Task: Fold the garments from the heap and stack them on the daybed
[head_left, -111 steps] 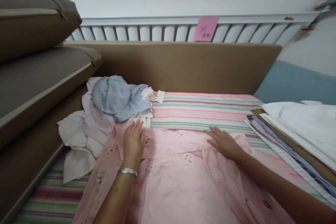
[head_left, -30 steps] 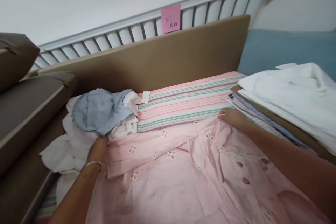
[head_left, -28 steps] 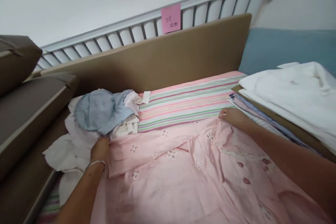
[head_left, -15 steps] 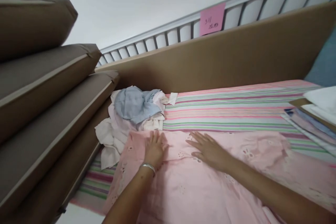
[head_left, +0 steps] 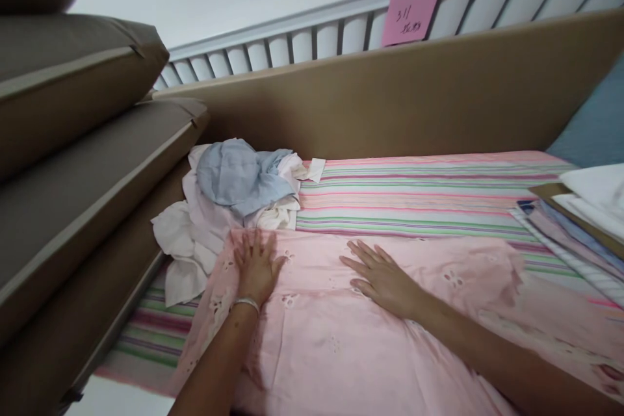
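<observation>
A pink garment [head_left: 322,331] with cut-out flower embroidery lies spread on the striped sheet [head_left: 419,205]. My left hand [head_left: 256,269] rests open on its upper left part, fingers spread, a silver bracelet at the wrist. To the right, my right hand [head_left: 383,276] lies flat on the same cloth, fingers stretched apart. Neither hand grips anything. Just beyond my left hand sits a crumpled pile of clothes, with a blue-grey cloth [head_left: 241,175] on top and a white cloth [head_left: 182,247] hanging at its side.
Grey-brown cushions [head_left: 92,162] are stacked along the left. A brown padded board [head_left: 370,104] runs along the back beneath a white slatted rail [head_left: 302,45], where a pink note [head_left: 412,12] with handwriting is fixed. Folded clothes [head_left: 585,221] are stacked at the right.
My left hand has slid left over the pink garment, its fingers spreading wider. My right hand stays in nearly the same place on the cloth. The view has shifted slightly.
</observation>
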`<state>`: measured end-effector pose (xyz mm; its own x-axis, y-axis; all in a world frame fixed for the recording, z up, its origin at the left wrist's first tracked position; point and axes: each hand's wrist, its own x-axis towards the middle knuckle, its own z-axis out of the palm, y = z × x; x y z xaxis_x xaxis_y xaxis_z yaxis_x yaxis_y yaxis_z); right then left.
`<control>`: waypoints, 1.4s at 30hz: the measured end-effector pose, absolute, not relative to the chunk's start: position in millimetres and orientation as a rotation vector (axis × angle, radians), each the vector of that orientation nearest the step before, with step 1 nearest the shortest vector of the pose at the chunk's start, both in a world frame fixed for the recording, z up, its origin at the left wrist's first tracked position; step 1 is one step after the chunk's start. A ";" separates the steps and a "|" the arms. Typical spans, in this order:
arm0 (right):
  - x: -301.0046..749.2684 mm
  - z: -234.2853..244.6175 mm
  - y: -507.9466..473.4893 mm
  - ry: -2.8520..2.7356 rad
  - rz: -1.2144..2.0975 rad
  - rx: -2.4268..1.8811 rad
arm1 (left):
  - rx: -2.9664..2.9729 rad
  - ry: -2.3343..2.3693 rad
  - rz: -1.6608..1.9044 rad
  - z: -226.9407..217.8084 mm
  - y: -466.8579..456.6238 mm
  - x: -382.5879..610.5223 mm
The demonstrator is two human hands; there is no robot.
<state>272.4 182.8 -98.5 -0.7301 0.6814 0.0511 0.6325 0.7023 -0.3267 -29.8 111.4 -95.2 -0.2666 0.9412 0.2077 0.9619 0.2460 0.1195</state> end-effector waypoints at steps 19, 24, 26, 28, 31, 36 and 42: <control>404.3 -19.0 147.0 -1.531 0.944 -1.306 | -2.210 -2.148 -0.501 -55.7 75.8 30.7; 486.2 -20.8 108.3 -1.065 1.081 -1.344 | -2.898 -1.606 -0.628 -43.5 9.5 189.5; 496.9 -22.7 102.0 -1.033 1.130 -1.324 | -3.043 -1.441 -0.561 -41.5 -10.3 242.0; 498.7 -24.6 101.8 -1.015 1.202 -1.310 | -3.104 -1.387 -0.458 -44.3 -19.4 279.2; 492.3 -26.7 110.7 -0.978 1.318 -1.242 | -3.098 -1.487 -0.326 -52.4 -14.7 308.8; 472.9 -30.2 138.9 -0.879 1.518 -1.063 | -3.112 -1.827 -0.663 -39.6 1.9 314.0; 459.7 -53.6 167.4 -0.634 1.764 -1.072 | -2.555 -2.592 -2.216 10.3 22.2 255.5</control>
